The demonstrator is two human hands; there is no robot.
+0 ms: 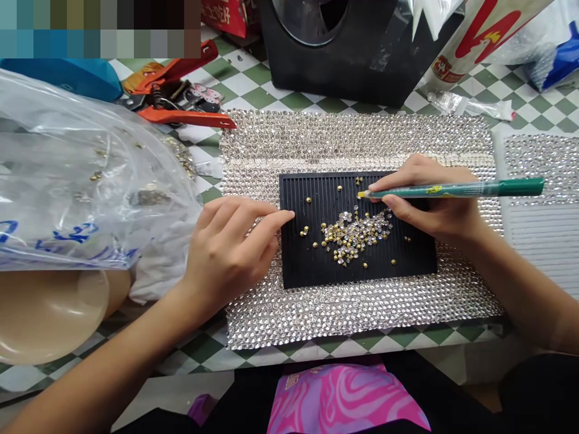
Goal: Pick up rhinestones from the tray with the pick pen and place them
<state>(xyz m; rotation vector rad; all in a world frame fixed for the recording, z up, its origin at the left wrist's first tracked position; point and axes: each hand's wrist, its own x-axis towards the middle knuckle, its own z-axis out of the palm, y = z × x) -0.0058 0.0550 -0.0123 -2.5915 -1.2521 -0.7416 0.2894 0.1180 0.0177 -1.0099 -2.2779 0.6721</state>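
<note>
A black ridged tray lies on a glittering rhinestone sheet. Small gold-backed and clear rhinestones are heaped in its middle, with several scattered around. My right hand holds a green pen almost level, its yellowish tip over the upper part of the tray beside a stone. At the tray's left edge, my left hand rests with the index finger and thumb close together at the rim; whether anything small is between them is hidden.
Orange-handled pliers lie at the upper left, above a clear plastic bag and a beige bowl. A black box stands behind the sheet. At the right is another rhinestone sheet on a white ridged board.
</note>
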